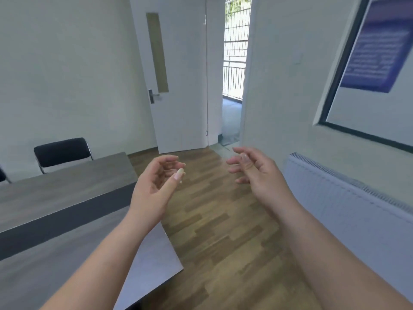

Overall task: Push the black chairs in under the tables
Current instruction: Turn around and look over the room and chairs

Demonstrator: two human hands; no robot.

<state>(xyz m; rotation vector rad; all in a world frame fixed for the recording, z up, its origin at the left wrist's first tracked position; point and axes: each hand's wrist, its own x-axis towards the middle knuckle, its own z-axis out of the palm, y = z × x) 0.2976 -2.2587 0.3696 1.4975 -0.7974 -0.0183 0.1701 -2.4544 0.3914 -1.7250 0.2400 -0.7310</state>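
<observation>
- Left hand (156, 184) and right hand (257, 173) raised over wooden floor (219, 220), fingers loosely curled, holding nothing
- Black chair (62, 153) behind far grey table (67, 182), backrest above tabletop
- Near table (44, 265) under left forearm

Both empty hands, left hand (156, 184) and right hand (257, 173), hover beside the table (67, 189).

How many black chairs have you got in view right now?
2. One black chair stands behind the far side of the grey table, near the left wall. A second chair shows only as a sliver at the left frame edge. Others may be out of frame.
</observation>
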